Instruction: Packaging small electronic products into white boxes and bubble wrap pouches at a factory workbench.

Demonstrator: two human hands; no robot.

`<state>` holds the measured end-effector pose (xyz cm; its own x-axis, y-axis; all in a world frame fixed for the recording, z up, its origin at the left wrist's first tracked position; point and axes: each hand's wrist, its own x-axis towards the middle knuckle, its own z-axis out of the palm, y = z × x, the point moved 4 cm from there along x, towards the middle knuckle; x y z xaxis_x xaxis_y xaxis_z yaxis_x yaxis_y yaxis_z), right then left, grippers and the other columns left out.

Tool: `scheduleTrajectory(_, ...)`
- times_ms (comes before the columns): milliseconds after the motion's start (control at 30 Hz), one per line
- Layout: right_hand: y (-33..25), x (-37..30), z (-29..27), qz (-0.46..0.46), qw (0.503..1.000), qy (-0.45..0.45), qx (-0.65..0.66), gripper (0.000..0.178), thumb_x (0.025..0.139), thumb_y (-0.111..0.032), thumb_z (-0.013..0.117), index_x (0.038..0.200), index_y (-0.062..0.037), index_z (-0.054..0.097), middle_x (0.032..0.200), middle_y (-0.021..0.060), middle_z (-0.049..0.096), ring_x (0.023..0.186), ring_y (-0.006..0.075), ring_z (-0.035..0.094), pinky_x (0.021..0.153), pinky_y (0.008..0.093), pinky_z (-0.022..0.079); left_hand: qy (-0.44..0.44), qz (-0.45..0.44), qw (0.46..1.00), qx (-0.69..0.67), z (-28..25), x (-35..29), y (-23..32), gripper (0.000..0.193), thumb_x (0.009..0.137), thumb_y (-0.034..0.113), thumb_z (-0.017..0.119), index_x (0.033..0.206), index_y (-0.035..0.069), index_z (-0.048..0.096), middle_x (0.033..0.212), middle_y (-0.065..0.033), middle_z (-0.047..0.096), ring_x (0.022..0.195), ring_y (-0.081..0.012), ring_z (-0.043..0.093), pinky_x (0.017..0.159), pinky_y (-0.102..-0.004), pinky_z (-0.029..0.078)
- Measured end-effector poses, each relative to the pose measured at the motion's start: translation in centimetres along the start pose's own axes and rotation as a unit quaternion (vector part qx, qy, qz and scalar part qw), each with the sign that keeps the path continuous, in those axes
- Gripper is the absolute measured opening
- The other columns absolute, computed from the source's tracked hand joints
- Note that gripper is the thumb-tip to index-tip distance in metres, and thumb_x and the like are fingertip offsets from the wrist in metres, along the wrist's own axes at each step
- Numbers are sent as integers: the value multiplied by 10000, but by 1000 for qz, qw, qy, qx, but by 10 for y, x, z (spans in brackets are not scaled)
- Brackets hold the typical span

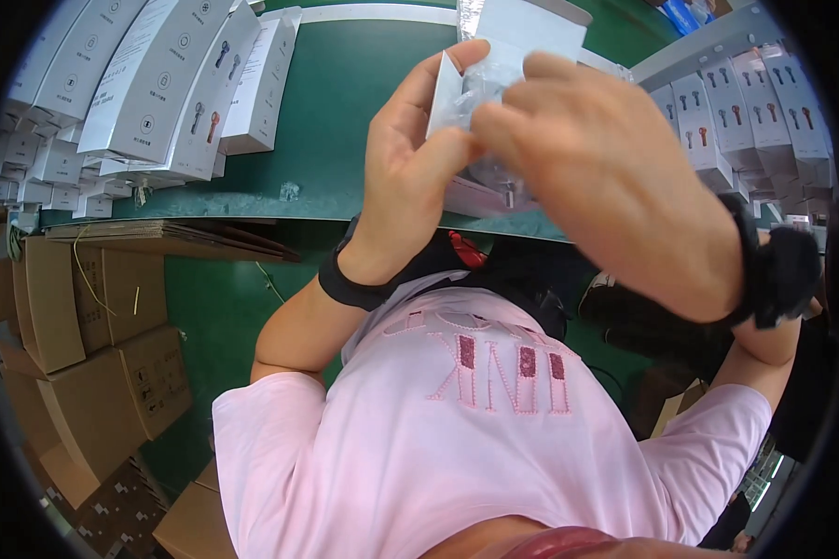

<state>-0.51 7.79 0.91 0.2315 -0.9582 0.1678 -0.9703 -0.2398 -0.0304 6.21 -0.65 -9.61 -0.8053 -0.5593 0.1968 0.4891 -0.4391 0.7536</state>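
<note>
An open white box (446,93) stands tilted on the table's near edge, its lid flap (531,33) raised at the far side. My left hand (403,163) is wrapped round the box's left side, fingers behind it and thumb in front. Clear crinkled plastic (480,90) shows at the opening. My right hand (606,154) is over the box with curled fingers at the plastic. Its fingertips are slightly blurred, and what they pinch is hidden. Below them a clear rounded piece (494,175) shows, partly covered by my hand.
Stacks of white printed boxes (172,88) stand on the green table (345,56) at the left. More such boxes (727,112) fill a grey tray (699,47) at the right. Brown cartons (112,373) and flattened cardboard (177,238) are below the table at the left.
</note>
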Motion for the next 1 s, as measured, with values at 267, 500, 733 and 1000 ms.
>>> scheduleTrajectory(267,17,-5,2,84,993,24,76,195,757,32,636,946,5,594,870,141,588,817,343,610,734,391,491,-49,107,984,131,-4,-1,-12,798,733,-28,630,1467,-69,319,1321,-100,491,1191,-170,480,1023,-314,361)
scheduleTrajectory(500,28,-4,-15,104,932,-273,215,309,739,-81,705,1000,27,579,896,141,613,796,374,584,726,412,476,-103,75,983,133,-10,-1,-11,879,725,-1,674,1506,-44,273,1386,-109,462,1271,-168,427,1064,-327,309)
scheduleTrajectory(733,29,1,2,217,904,-187,318,198,804,-39,648,991,23,665,897,118,655,775,241,632,771,305,529,-57,105,991,65,-30,8,-15,674,732,49,740,1328,42,425,1381,-166,480,1297,-239,444,1119,-421,294)
scheduleTrajectory(1000,25,-50,-40,143,988,52,29,402,758,-143,794,1128,-38,677,1176,119,645,1032,264,618,846,360,501,-153,183,945,224,-31,18,-6,577,749,90,719,1296,44,542,1354,-169,501,1224,-255,520,1061,-409,395)
